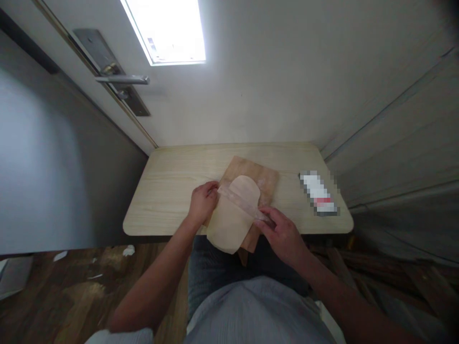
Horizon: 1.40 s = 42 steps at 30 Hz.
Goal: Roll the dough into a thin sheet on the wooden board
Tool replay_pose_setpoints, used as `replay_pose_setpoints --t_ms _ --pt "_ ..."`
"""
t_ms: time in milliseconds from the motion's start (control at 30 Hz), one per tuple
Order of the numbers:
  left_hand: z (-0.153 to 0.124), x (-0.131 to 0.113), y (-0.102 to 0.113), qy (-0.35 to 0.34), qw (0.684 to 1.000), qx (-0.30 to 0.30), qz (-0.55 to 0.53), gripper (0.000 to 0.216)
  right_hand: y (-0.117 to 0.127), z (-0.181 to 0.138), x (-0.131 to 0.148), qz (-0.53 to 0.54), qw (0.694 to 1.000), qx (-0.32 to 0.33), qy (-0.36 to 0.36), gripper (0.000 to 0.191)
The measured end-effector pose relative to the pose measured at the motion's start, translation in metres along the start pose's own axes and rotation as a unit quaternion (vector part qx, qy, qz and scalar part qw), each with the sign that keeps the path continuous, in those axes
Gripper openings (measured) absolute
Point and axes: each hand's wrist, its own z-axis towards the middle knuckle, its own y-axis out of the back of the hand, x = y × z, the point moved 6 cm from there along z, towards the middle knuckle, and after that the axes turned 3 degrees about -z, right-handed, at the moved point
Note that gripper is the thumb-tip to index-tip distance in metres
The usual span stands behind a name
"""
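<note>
A flat, pale sheet of dough (229, 229) lies over a wooden board (265, 174), its lower end hanging past the board toward my lap. Across the dough, slanting down to the right, runs a rolling pin (238, 200) dusted with what looks like flour. My left hand (205, 200) has its fingers closed around the pin's left end, at the dough's left edge. At the right end, my right hand (279, 231) grips the pin between thumb and fingers. Some white powder shows on the board near the dough.
The board rests on a small light wood table (172, 191) with rounded corners. A pixelated item (318, 192) lies on its right side. Behind stands a door with a metal handle (122, 80) and a bright window (172, 28). White scraps lie on the floor at left.
</note>
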Motion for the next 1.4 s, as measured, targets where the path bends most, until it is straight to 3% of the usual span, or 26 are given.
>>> replay_pose_setpoints --t_ms 200,367,500,600,700,933,1400 --pt "0.004 -0.001 0.010 0.022 0.998 -0.030 -0.044 0.028 0.019 0.028 -0.006 -0.059 0.997 -0.019 0.055 0.030" --pt "0.007 -0.037 0.028 -0.046 0.990 -0.129 -0.039 0.031 0.016 0.056 0.013 -0.252 0.956 -0.017 0.147 0.027" --pt "0.007 -0.056 0.006 -0.105 0.990 -0.068 0.063 0.033 0.001 0.075 0.016 -0.293 0.941 -0.005 0.170 0.028" --pt "0.003 -0.052 -0.013 -0.088 0.980 -0.016 0.176 0.034 -0.008 0.087 0.011 -0.283 0.943 0.000 0.176 0.036" --pt "-0.002 -0.045 -0.019 -0.068 0.967 -0.006 0.244 0.038 -0.010 0.096 0.007 -0.291 0.944 -0.021 0.155 0.049" --pt "0.002 -0.043 -0.019 -0.053 0.960 0.002 0.274 0.041 -0.018 0.119 0.021 -0.376 0.920 -0.041 0.102 0.050" --pt "0.030 -0.038 -0.016 -0.031 0.958 0.028 0.284 0.041 -0.027 0.161 0.026 -0.400 0.913 -0.014 0.076 0.055"
